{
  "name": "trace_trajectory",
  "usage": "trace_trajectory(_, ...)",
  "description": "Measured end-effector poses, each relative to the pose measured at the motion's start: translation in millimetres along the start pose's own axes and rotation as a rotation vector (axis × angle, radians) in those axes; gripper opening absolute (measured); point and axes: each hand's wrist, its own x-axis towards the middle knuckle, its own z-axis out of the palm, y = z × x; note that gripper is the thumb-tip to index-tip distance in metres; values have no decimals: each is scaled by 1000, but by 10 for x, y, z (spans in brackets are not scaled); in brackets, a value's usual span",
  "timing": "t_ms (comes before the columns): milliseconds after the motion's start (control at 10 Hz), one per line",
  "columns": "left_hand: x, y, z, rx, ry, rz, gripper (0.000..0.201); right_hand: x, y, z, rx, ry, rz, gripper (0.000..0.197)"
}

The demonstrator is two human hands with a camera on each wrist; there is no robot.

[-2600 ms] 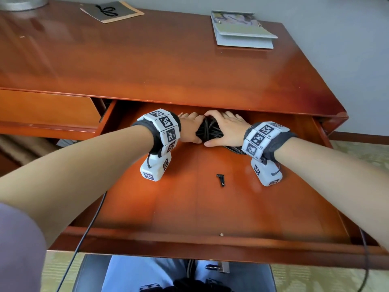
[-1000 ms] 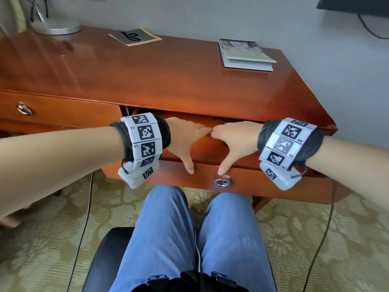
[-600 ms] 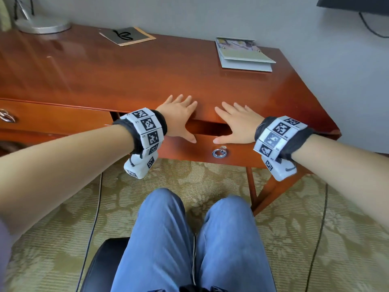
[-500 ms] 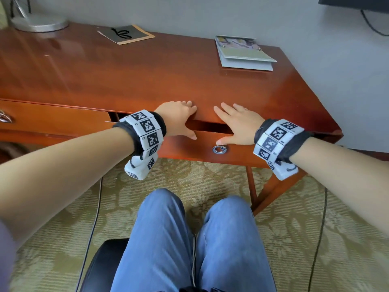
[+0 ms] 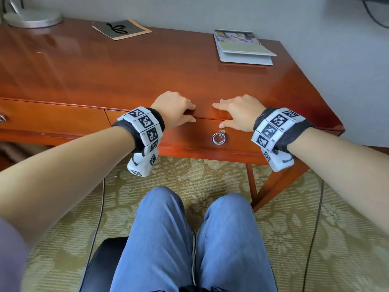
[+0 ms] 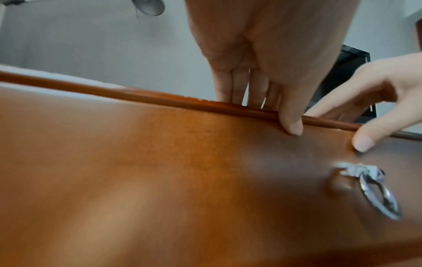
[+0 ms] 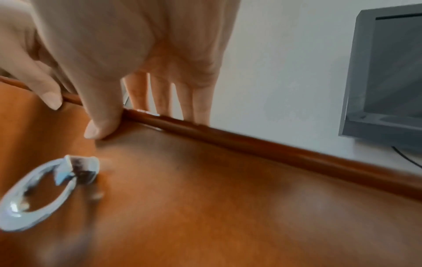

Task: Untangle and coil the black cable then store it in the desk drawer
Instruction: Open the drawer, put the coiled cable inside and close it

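Observation:
The black cable is out of sight. The desk drawer [image 5: 189, 137] is pushed in flush under the desk top [image 5: 126, 70], and its silver ring pull [image 5: 218, 139] hangs on the front. My left hand [image 5: 188, 113] rests its fingers on the desk edge, its thumb [image 6: 292, 124] pressing the drawer front [image 6: 160, 171]. My right hand [image 5: 228, 114] lies mirrored to the right, fingers on the desk top and thumb [image 7: 102, 126] on the drawer front [image 7: 228, 198] just above the ring pull [image 7: 38, 195]. Neither hand holds anything.
A lamp base [image 5: 32, 18], a card with a black bow mark [image 5: 122, 29] and a grey booklet stand [image 5: 244, 48] sit at the desk's back. Another shut drawer [image 5: 52, 118] is to the left. A dark monitor [image 7: 388, 72] hangs on the wall at right. My knees [image 5: 189, 228] are below.
Both hands left the coiled cable in the open drawer and pushed it in. The last gap has closed, and the fingers now rest on the desk edge.

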Motion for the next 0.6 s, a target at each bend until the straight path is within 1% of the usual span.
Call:
trace_trajectory(200,-5,25,44,9,32,-10,44,15,-19,5,-29,-4,31,64)
trace_trajectory(300,56,-10,-72,-31,-28,-13,46,42,28,-146,28,-32,19,64)
trace_trajectory(400,185,-81,-254,-163,-67,-89,50,138,130,-347,194,-66,24,59)
trace_trajectory(500,412,-249,-381,-443,-87,-204,43,353,253,-487,361,-77,62,51)
trace_trajectory(600,702,-372,-374,-731,-19,-309,32,644,367,-525,495,-11,76,39)
